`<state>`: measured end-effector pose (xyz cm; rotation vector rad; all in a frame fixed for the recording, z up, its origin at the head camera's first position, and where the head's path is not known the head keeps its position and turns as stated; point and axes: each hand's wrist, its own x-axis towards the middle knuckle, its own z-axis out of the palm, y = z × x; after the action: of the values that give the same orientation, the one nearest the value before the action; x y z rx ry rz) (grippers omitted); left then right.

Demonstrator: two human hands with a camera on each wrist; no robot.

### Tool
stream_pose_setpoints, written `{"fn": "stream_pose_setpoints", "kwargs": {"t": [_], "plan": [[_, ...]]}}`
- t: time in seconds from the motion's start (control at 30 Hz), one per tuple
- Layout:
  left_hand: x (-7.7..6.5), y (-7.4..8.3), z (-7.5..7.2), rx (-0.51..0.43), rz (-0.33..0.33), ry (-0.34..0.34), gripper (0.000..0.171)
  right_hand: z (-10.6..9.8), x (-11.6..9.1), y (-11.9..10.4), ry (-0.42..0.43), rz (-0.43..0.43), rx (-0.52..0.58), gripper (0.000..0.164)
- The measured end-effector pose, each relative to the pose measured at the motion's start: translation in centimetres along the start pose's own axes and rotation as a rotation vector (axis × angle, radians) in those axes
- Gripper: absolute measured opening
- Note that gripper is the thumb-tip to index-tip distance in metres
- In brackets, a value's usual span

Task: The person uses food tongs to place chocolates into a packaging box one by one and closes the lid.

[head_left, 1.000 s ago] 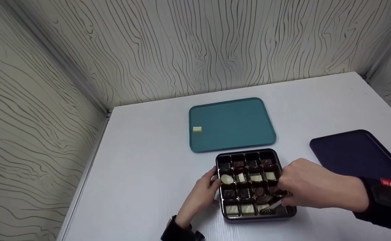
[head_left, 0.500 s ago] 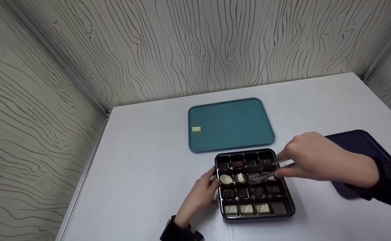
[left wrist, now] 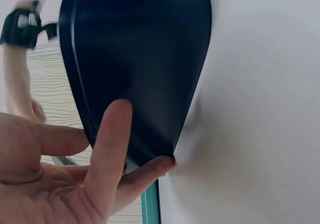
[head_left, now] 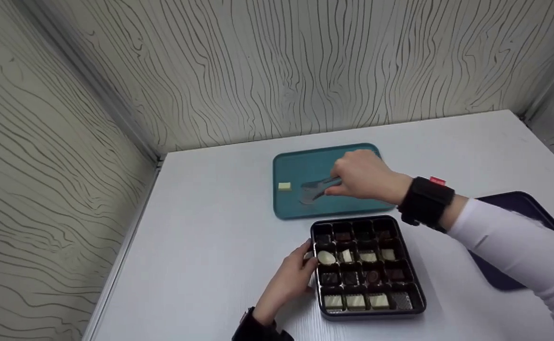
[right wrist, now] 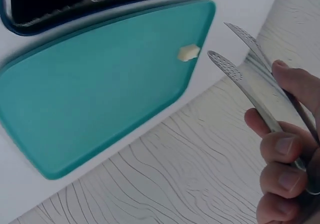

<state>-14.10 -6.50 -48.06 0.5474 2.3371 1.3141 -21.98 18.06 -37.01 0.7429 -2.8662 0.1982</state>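
Observation:
My right hand (head_left: 359, 175) holds metal tongs (right wrist: 257, 102) over the teal tray (head_left: 300, 166). In the right wrist view the perforated tips stand apart with nothing between them. One small white chocolate piece (head_left: 284, 186) lies near the tray's left side, left of the tongs. Straight fingers of my left hand (head_left: 293, 274) touch the left side of a black compartment box (head_left: 371, 314). Dark and white chocolates sit in its rows. White pieces (head_left: 355, 301) fill most of the front row, whose rightmost compartment shows bare textured lining. The left wrist view shows the box's dark outer wall (left wrist: 135, 59).
A dark navy tray (head_left: 494, 277) lies at the right, partly covered by the right sleeve. The white table (head_left: 201, 246) meets a wood-grain patterned wall (head_left: 258, 71) at the back. Teal tray and box lie close together, tray behind box.
My right hand has carried the tongs from over the box's front row, across it, back and left to above the teal tray. My left hand stays at the box's side.

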Motion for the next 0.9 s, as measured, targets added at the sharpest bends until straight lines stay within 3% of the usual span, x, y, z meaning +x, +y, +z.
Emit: {"fn": "stream_pose_setpoints", "kwargs": {"t": [0.3, 0.5, 0.7, 0.9], "plan": [[0.3, 0.9, 0.8, 0.064, 0.004, -0.003, 0.058, 4.2, 4.7, 1.6, -0.043, 0.124, 0.066, 0.046], [0.3, 1.4, 1.6, 0.052, 0.006, -0.023, 0.058, 5.5, 5.4, 2.4, -0.068, 0.155, 0.111, 0.059], [0.3, 1.6, 1.9, 0.029, 0.004, -0.036, 0.058, 5.7, 5.4, 2.4, -0.073, 0.191, 0.092, 0.044], [0.3, 1.6, 1.9, 0.024, 0.012, -0.044, 0.058, 5.7, 5.3, 2.4, -0.067, 0.192, 0.094, 0.061]]}}
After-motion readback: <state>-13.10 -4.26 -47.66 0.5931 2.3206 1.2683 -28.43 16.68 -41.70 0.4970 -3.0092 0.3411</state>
